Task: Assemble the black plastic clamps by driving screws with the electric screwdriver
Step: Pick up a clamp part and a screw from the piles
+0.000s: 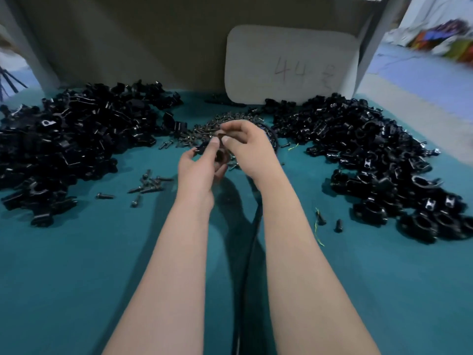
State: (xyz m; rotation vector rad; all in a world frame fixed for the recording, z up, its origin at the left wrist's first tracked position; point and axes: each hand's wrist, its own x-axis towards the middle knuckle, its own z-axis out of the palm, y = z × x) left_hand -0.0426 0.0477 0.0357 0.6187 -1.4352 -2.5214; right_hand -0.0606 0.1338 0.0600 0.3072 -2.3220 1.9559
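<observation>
Small dark part (221, 157) half hidden behind fingers (213, 146); cable (252, 242) cropped below.

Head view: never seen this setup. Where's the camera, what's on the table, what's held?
No robot here: a person works bare-handed, and the single picture comes from a wide-angle camera on their head, looking forward and down. The left hand and right hand meet mid-table and both pinch a small black clamp piece; whether a screw is in it is too blurred to tell. On the teal table cover lie a left pile of black clamp parts, a right pile, and a heap of screws between them, plus loose screws. A black cable runs between the arms. A white card stands at the back.
</observation>
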